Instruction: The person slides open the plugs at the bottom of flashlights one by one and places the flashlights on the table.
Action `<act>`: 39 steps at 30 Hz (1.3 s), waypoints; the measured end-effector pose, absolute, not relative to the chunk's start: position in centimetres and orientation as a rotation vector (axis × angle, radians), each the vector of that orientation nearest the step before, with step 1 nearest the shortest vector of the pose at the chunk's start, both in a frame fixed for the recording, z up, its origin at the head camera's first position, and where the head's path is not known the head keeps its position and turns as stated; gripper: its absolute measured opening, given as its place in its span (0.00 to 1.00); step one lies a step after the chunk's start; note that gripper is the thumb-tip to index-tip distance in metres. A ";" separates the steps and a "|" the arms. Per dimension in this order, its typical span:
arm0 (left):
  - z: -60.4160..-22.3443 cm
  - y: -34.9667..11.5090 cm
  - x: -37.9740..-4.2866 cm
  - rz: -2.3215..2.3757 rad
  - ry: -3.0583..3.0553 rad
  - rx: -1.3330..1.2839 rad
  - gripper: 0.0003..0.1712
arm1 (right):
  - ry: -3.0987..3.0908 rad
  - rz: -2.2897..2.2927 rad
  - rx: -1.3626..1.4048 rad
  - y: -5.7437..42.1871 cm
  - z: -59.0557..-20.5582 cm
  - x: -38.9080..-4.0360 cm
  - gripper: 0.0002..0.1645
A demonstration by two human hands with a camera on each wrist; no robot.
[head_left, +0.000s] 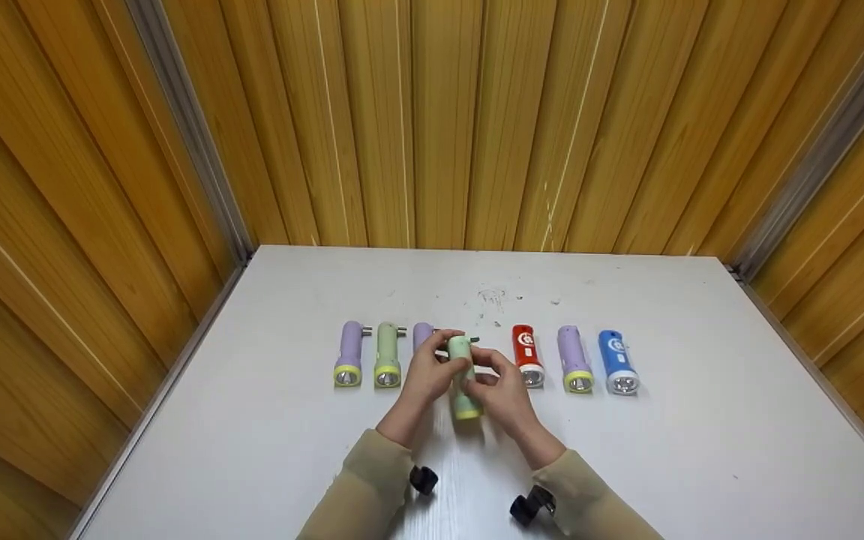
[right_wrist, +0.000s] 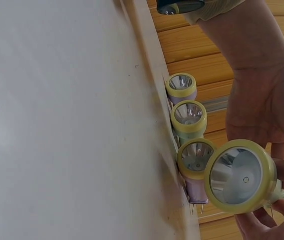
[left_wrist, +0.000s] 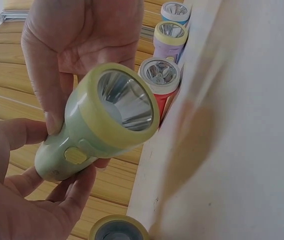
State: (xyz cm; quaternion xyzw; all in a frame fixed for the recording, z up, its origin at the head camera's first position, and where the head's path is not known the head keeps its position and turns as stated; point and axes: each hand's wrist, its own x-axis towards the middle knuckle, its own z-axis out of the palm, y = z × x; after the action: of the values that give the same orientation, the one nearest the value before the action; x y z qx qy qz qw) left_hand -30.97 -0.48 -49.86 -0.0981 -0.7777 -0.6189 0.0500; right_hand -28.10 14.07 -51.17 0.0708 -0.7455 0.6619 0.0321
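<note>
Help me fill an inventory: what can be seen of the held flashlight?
The flashlight has a pale green, plastic-looking body, a yellow ring around its clear lens and shiny reflector, and a yellow button. A thin prong juts out near its tail. It looks unlit. The left hand and right hand hold it above the white table, lens end toward the sleeves.

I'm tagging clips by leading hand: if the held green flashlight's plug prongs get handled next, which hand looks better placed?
Probably the right hand. The plug prongs on the held green flashlight stick out on that hand's side, close to it, while the left hand holds from the opposite side.
</note>
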 end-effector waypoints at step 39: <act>-50.0 -0.4 -31.0 -1.883 -2.414 -0.253 0.28 | -2.278 2.085 0.198 13.9 -51.0 -27.9 0.33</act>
State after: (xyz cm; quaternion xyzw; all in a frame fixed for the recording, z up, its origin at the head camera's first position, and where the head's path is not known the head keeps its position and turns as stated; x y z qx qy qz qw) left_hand -31.04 -0.38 -49.95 -0.0823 -0.7853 -0.6126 0.0349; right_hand -27.89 13.88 -51.01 0.0640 -0.7360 0.6735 0.0234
